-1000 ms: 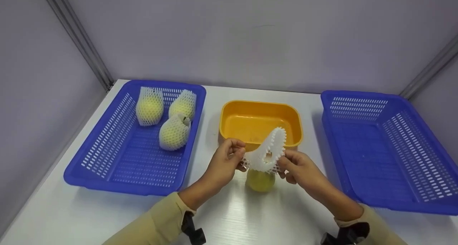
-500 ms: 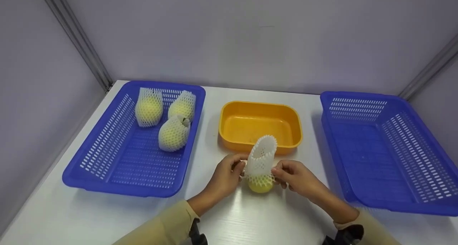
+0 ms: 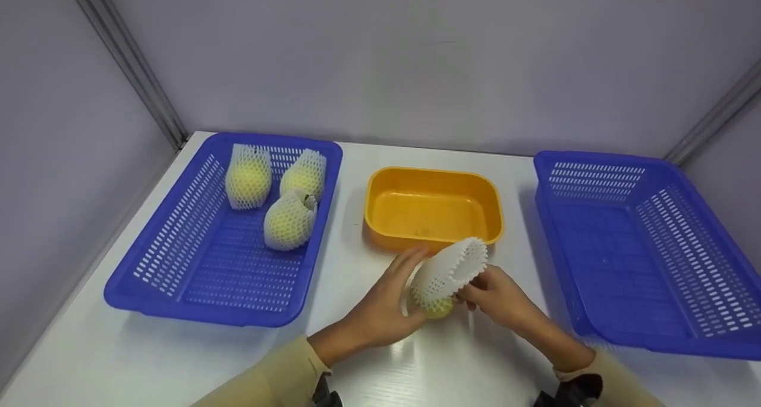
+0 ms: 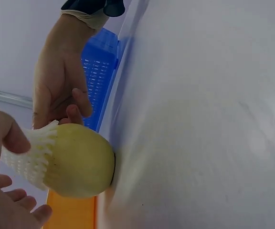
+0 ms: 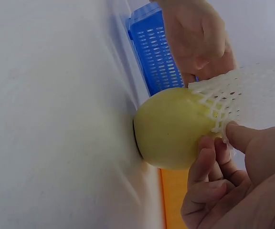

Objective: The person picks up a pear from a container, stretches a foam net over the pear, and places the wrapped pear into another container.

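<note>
A smooth round yellow-green fruit, like a pear (image 5: 168, 129), stands on the white table. A white foam net sleeve (image 3: 449, 270) covers its upper part and leans right, its mouth gaping upward; the fruit's lower part is bare (image 4: 82, 160). My right hand (image 3: 502, 297) pinches the sleeve's lower edge between thumb and fingers, right at the fruit's side, as the right wrist view shows. My left hand (image 3: 380, 309) is spread around the left side of the fruit and sleeve, thumb apart from the fingers. In the left wrist view its fingers (image 4: 15, 195) are loosely bent beside the net.
An orange tub (image 3: 434, 214) stands just behind the hands. To the left, a blue basket (image 3: 208, 315) contains three fruits in foam nets (image 3: 248, 184). Another blue basket (image 3: 600, 264) stands at the right. Grey walls (image 3: 416, 68) enclose the table (image 3: 380, 377).
The sleeve, earlier held wide above the fruit by both hands, has come down over its top and now tilts right. My left hand has let go of the edge and spread.
</note>
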A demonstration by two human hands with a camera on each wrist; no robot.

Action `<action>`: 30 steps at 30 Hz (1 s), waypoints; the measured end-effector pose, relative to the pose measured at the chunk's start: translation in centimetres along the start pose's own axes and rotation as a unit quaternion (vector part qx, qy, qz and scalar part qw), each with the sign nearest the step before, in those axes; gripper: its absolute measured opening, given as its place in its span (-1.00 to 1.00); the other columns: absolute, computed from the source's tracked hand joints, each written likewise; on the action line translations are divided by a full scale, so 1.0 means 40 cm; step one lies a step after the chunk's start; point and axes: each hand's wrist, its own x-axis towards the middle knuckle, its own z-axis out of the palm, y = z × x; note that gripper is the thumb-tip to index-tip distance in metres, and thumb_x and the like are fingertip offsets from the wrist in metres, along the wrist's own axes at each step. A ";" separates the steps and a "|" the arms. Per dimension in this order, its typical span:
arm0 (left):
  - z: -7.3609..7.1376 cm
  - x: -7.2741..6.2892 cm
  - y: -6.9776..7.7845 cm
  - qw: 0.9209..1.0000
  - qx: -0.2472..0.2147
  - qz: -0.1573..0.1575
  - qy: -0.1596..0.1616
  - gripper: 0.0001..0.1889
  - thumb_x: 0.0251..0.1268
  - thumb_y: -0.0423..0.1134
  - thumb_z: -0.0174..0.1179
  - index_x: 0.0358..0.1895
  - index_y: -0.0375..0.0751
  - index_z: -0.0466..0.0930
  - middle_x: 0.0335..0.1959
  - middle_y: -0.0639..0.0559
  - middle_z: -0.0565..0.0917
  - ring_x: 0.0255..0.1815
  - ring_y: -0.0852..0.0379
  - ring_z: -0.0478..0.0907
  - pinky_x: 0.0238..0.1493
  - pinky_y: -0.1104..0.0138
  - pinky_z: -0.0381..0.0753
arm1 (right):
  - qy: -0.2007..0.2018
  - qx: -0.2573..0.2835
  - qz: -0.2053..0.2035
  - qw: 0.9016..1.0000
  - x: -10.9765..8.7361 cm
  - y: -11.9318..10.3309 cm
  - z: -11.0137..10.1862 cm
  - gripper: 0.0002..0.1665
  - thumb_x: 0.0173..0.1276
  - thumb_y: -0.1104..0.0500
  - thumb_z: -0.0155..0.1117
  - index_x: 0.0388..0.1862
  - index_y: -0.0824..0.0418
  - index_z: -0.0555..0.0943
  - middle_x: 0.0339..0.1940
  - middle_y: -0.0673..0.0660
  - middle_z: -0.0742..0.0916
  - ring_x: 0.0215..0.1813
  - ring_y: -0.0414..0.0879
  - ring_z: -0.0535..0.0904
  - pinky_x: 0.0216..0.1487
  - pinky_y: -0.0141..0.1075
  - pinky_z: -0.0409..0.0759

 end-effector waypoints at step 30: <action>0.010 0.006 -0.056 0.997 0.024 -0.065 -0.036 -0.15 0.12 -0.12 0.55 0.44 -0.27 0.33 0.32 -0.11 0.54 0.34 0.00 0.48 0.39 0.16 0.45 | -0.053 0.055 0.082 0.994 -0.012 0.019 -0.030 -0.69 0.57 0.13 0.21 -0.04 0.41 0.54 -0.31 0.17 0.68 -0.38 -0.10 0.52 -0.53 -0.40 0.39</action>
